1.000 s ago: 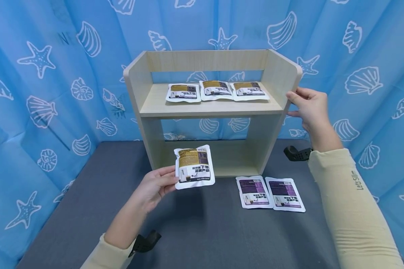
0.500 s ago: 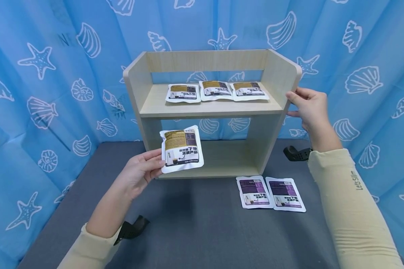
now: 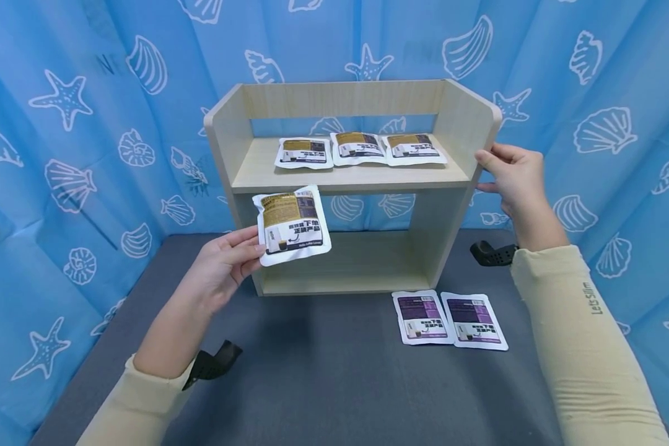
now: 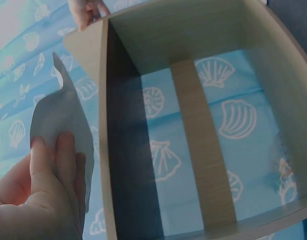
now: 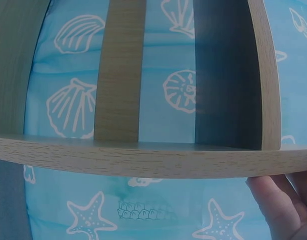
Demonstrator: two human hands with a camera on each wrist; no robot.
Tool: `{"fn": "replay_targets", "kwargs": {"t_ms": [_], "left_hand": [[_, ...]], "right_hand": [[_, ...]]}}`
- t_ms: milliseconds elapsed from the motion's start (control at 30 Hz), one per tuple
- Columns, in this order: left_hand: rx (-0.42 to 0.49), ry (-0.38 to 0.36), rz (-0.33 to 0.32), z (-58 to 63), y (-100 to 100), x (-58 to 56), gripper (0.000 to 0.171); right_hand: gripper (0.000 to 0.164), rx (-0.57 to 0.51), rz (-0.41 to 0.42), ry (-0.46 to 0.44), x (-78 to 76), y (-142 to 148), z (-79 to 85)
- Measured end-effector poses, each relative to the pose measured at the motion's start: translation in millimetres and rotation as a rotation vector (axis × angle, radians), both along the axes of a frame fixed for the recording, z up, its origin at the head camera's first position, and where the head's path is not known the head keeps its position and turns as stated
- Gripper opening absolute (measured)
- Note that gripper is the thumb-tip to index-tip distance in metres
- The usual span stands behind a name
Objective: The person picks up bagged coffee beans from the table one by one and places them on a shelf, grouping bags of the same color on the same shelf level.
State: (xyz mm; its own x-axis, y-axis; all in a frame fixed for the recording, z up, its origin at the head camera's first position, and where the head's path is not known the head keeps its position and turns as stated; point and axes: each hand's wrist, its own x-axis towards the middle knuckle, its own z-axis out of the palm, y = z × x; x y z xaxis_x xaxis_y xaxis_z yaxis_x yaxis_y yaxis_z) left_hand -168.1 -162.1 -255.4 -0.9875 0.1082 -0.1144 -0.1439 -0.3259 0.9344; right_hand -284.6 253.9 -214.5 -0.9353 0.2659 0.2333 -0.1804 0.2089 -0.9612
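Observation:
My left hand (image 3: 221, 265) pinches a white pouch with a gold and purple label (image 3: 292, 225) by its lower left side, thumb in front. The pouch hovers before the left part of the wooden shelf (image 3: 345, 188), just below the upper board's front edge. In the left wrist view, the pouch's plain back (image 4: 63, 120) faces the camera, with fingers pressed against it. My right hand (image 3: 515, 176) grips the front edge of the shelf's right side panel. Part of that hand (image 5: 286, 202) shows at the panel in the right wrist view.
On the upper board lie three gold-labelled pouches (image 3: 358, 148) in a row. Two purple-labelled pouches (image 3: 448, 320) lie side by side on the grey table (image 3: 334, 378), in front of the shelf's right side. A blue shell-print curtain (image 3: 117, 124) hangs behind.
The left hand has raised the gold-labelled pouch and moved it leftward, from low before the shelf to near the upper board. The right hand keeps its place on the side panel.

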Motion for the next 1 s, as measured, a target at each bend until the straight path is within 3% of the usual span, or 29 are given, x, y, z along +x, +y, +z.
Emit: {"fn": "replay_targets", "kwargs": {"t_ms": [367,700,1000], "left_hand": [[0.085,-0.033,0.044,24.8,-1.1,-13.1,0.053],[0.142,-0.065,0.115,49.0,1.6,-37.1,0.055],[0.219,-0.175,0.165,60.6,6.9,-64.5,0.058]], "right_hand": [[0.055,0.003,0.0,-0.002,-0.3,0.0,-0.4],[0.055,0.011,0.001,-0.007,0.3,-0.7,0.4],[0.055,0.006,0.003,-0.005,0.9,-0.2,0.0]]}}
